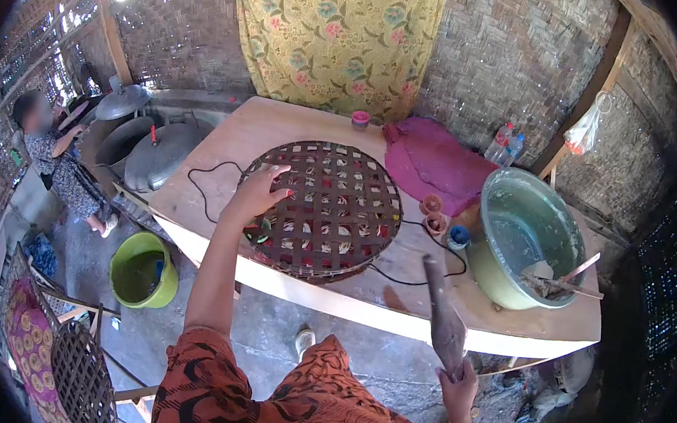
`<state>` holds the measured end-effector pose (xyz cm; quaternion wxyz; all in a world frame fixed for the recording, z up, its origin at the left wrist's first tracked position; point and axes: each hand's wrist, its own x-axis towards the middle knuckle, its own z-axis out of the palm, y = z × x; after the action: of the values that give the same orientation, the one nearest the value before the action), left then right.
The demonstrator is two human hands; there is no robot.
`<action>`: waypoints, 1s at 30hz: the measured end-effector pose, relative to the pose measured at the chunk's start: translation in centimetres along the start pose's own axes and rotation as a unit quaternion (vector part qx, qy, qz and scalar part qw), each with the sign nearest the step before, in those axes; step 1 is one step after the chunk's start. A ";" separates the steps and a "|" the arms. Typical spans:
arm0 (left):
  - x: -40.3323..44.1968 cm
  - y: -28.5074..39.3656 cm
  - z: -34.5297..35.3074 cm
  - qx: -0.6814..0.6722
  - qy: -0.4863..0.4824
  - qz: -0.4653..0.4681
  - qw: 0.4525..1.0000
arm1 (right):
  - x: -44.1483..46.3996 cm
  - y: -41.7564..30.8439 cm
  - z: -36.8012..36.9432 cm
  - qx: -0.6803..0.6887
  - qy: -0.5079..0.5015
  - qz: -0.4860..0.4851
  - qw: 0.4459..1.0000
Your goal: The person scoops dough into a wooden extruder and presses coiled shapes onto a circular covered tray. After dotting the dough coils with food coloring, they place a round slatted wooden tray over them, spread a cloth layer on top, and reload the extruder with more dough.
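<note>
My left hand (259, 196) lies with fingers spread on the left part of a round, dark woven basket lid (327, 207). Through the lattice gaps, red, white and green bits show. The lid rests on the pale wooden table (298, 121), with a black cord (202, 175) around it. Low on the right, beyond the table's front edge, my right hand (460, 386) grips the lower end of a long dark paddle-like tool (445, 323). The tool points upward and its narrow tip overlaps the table's front part in view.
A large green tub (490, 259) with sticks stands on the right. Near it are small pots (435, 221), magenta cloth (430, 159) and bottles (503, 145). On the left are a green bucket (133, 247), lidded pans (160, 158) and another person (61, 150).
</note>
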<state>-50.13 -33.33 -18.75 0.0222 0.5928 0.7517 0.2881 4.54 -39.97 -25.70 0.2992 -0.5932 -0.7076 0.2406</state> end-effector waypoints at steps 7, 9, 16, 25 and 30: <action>1.8 -2.4 2.9 0.119 -0.051 0.089 0.987 | 7.1 0.8 1.2 -0.248 0.023 -0.098 0.964; 2.8 -1.9 3.8 0.125 -0.091 0.064 0.986 | 8.8 1.5 2.1 -0.262 0.017 -0.098 0.960; 5.6 -3.5 4.2 0.155 -0.190 0.052 0.968 | 12.2 -0.4 3.9 -0.251 -0.046 -0.092 0.963; 6.3 -3.0 3.0 0.119 -0.255 0.082 0.956 | 17.1 -6.1 2.7 -0.268 -0.085 -0.022 0.959; 7.0 -2.4 2.0 0.057 -0.253 0.066 0.964 | 29.8 -11.6 7.8 0.002 0.018 -0.082 0.996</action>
<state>-53.51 -26.48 -19.39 0.1588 0.6946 0.6963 0.0867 -12.51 -12.65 -19.01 0.3319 -0.5371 -0.7476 0.2059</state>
